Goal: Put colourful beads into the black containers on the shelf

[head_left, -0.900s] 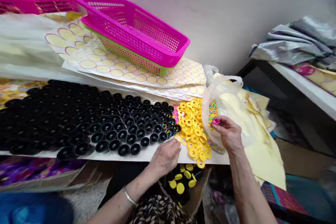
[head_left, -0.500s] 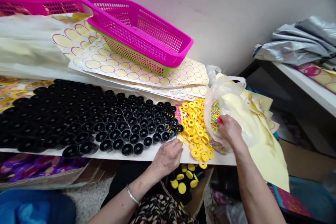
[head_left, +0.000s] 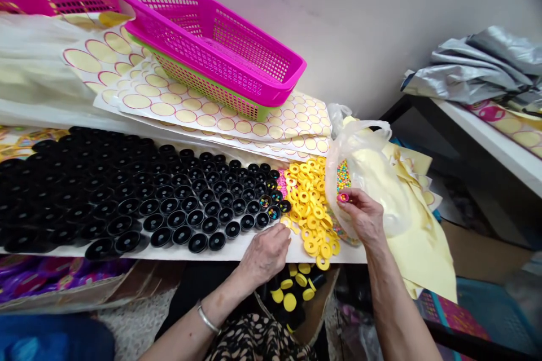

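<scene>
Right hand [head_left: 365, 217] pinching a small pink cup [head_left: 343, 197], thumb against fingers, gap only as wide as the cup. Cup is just in front of the mouth of the clear plastic bag [head_left: 381, 186], next to the multicoloured beads [head_left: 343, 174] in it. Looks like a few beads inside the cup.

Left hand [head_left: 266, 254] curled, fingertips together at the lower left edge of the yellow rings [head_left: 314, 211]; can't tell if it has hold of one.

Rings heaped on the white table [head_left: 243, 243], between the bag and the black cups [head_left: 169, 206]. Cups packed upright in rows, open tops up; several at the right end have coloured beads in them. Small pink pieces [head_left: 282, 183] between cups and rings.

Labels: sheets of round stickers [head_left: 220, 124], pale yellow with red outlines, stacked behind the cups. Any print on them too small to read. Pink basket [head_left: 294, 80] nested in a green basket [head_left: 207, 83] on top of the sheets; letter-like cut-outs on the pink side, not legible. Yellow-capped containers [head_left: 290, 302] in a carton below the table edge
</scene>
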`<state>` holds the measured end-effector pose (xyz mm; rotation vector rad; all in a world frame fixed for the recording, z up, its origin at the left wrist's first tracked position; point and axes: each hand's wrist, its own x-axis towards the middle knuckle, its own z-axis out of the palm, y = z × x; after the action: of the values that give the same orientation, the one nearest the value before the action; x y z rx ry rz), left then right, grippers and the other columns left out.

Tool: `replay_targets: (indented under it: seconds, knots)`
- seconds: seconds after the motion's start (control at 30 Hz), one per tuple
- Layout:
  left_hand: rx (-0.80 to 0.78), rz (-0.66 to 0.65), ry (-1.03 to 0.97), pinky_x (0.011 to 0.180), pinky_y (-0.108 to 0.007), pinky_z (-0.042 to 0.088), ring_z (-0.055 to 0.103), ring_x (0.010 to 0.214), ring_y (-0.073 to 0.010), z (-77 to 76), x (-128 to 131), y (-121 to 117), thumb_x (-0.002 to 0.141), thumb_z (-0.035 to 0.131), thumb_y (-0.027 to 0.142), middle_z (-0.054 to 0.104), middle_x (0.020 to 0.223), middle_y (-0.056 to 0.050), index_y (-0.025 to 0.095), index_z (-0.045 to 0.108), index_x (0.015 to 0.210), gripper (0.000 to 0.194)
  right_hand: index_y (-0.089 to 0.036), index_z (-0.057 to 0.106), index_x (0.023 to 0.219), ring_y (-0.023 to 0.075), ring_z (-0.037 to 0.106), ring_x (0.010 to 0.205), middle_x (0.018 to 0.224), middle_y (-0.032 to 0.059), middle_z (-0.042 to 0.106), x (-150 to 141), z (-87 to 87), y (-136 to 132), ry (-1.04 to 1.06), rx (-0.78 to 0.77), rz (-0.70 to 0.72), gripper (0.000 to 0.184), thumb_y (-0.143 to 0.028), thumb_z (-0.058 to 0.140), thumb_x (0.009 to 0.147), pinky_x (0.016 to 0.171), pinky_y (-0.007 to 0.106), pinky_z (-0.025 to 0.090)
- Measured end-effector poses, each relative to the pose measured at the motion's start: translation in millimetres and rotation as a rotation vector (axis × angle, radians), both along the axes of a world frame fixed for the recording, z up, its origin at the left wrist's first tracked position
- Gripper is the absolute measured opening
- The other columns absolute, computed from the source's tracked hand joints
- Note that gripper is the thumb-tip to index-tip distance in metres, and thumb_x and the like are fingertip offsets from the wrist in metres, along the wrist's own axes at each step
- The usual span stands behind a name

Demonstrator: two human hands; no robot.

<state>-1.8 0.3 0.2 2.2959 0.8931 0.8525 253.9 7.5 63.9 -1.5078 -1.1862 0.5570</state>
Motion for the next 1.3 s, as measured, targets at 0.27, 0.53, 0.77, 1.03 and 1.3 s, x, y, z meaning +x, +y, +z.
replay_targets:
  seconds: [0.27, 0.53, 0.77, 1.03, 1.3]
  knots:
    - [0.031, 0.008, 0.056, 0.068, -0.026, 0.044, 0.054, 0.078, -0.0141, 4.7, 0, -4, 0.090, 0.038, 0.016, 0.054, 0.083, -0.003, 0.018, 0.045, 0.082, 0.011, -0.022, 0.062, 0.092, 0.0166, 0.058, 0.080, 0.086, 0.0014, 0.063, -61, 22.0, -15, -0.364, 0.002, 0.313, 0.012, -0.019, 0.061, 0.080, 0.073, 0.030, 0.045]
    - [0.018, 0.010, 0.015, 0.071, -0.027, 0.048, 0.055, 0.079, -0.0155, -0.7, 0, -5, 0.084, 0.040, 0.012, 0.056, 0.085, -0.004, 0.016, 0.052, 0.088, 0.013, -0.018, 0.061, 0.094, 0.0202, 0.050, 0.084, 0.090, 0.0068, 0.060, -116, 27.6, 4, -0.862, -0.047, 0.567, 0.016, -0.017, 0.046, 0.089, 0.074, 0.032, 0.039]
    - [0.014, -0.018, -0.081, 0.079, -0.032, 0.051, 0.059, 0.093, -0.0230, -3.5, 0, -5, 0.077, 0.045, 0.010, 0.061, 0.096, -0.012, 0.010, 0.055, 0.099, 0.024, -0.019, 0.064, 0.090, 0.0233, 0.041, 0.080, 0.086, 0.0086, 0.059, -144, 35.0, 12, -1.334, -0.094, 0.674, 0.014, -0.017, 0.053, 0.082, 0.066, 0.035, 0.028]
    - [-0.023, 0.008, -0.044, 0.071, -0.027, 0.047, 0.056, 0.081, -0.0157, 0.4, -3, -5, 0.084, 0.040, 0.012, 0.058, 0.088, -0.006, 0.016, 0.054, 0.090, 0.015, -0.018, 0.064, 0.092, 0.0223, 0.045, 0.080, 0.088, 0.0090, 0.060, -124, 42.4, 8, -1.280, -0.010, 0.544, 0.020, -0.014, 0.046, 0.085, 0.068, 0.034, 0.033]
    - [-0.019, -0.007, -0.034, 0.069, -0.027, 0.044, 0.052, 0.080, -0.0145, 2.0, -5, -2, 0.089, 0.038, 0.015, 0.053, 0.084, -0.004, 0.018, 0.046, 0.081, 0.012, -0.020, 0.065, 0.077, 0.0227, 0.057, 0.081, 0.085, 0.0086, 0.062, 12, 50.6, 16, -1.124, -0.456, -0.116, 0.014, -0.023, 0.052, 0.077, 0.062, 0.031, 0.036]
